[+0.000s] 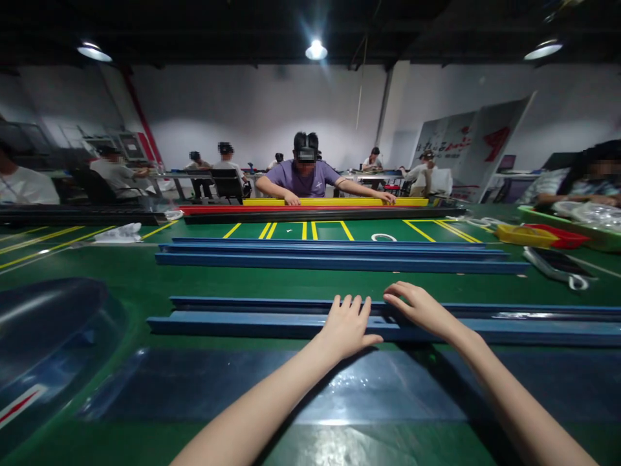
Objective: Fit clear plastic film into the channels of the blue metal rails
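Note:
A long blue U-shaped plastic channel (pixel 242 318) lies across the green table in front of me. My left hand (pixel 347 323) rests over it near the middle, fingers spread and laid across toward its far wall, thumb out to the right. Just to the right, my right hand (pixel 414 304) hovers at the channel's far edge with slightly bent fingers apart and pointing left. Nothing shows in its grasp; whether it touches the channel I cannot tell. Between the hands, a lighter strip inside the channel stops at a dark stretch. A clear plastic sheet (pixel 204 385) lies on the near side.
More blue channels (pixel 339 261) lie parallel farther back. Across the table a co-worker (pixel 306 171) has both hands on a yellow channel (pixel 339 202), behind red and black ones. A phone (pixel 557 265) and trays (pixel 526 235) are at right; a rolled plastic sheet (pixel 48 323) is at left.

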Demonstrator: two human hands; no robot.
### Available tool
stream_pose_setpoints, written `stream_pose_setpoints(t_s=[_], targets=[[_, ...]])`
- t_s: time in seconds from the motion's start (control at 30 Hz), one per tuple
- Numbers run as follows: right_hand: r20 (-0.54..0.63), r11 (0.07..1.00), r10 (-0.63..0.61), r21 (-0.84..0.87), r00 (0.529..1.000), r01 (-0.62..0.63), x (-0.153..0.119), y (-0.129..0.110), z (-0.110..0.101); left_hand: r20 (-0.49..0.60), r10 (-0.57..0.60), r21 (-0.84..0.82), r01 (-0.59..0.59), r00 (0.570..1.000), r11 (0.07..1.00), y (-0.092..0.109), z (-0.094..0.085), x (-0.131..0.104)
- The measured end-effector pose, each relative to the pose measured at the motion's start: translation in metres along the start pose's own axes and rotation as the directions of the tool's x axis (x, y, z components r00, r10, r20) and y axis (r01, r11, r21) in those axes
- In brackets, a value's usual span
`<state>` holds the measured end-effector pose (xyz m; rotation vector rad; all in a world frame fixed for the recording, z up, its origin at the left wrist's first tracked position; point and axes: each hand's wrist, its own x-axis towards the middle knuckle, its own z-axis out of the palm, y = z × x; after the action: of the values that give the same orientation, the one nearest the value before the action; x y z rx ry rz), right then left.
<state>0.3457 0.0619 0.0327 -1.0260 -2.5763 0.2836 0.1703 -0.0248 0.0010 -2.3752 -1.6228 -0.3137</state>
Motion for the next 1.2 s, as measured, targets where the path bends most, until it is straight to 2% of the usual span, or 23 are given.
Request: stream_pose_setpoints(t_s=[0.13,0.3,0.5,0.73,0.97,1.07,1.2], targets=[[0.018,1.000,0.011,-0.013,1.000,-0.011,-0.009,0.006,0.004,-0.016,0.014,0.035,-0.013,1.000,0.999,-0.001,0.007,0.002],[-0.059,0.999,0.016,0.031,0.998,-0.014,-0.019,0.009,0.007,-0.023,0.061,0.057,-0.060,0.998,0.997,-0.010,0.009,0.001],[-0.042,0.999,0.030,-0.012,0.999,-0.030,-0.031,0.018,0.002,-0.032,0.055,0.102,-0.051,0.998,0.993,-0.031,0.010,-0.004],[-0.039,0.995,0.021,-0.095,0.999,-0.025,-0.032,0.035,0.004,-0.031,0.060,0.136,-0.056,0.998,0.989,-0.073,0.008,-0.014],[-0.046,0.987,0.037,-0.156,0.998,-0.044,-0.022,0.050,0.013,-0.045,0.047,0.094,-0.043,0.998,0.995,-0.122,0.011,-0.032],[-0.025,0.986,0.021,-0.164,0.999,-0.025,-0.011,0.048,0.014,-0.029,0.044,0.110,-0.040,0.999,0.993,-0.146,0.011,-0.043],[0.016,0.985,-0.046,-0.166,0.999,0.048,0.010,0.033,0.017,0.002,0.040,0.102,-0.040,0.999,0.994,-0.179,0.007,-0.056]])
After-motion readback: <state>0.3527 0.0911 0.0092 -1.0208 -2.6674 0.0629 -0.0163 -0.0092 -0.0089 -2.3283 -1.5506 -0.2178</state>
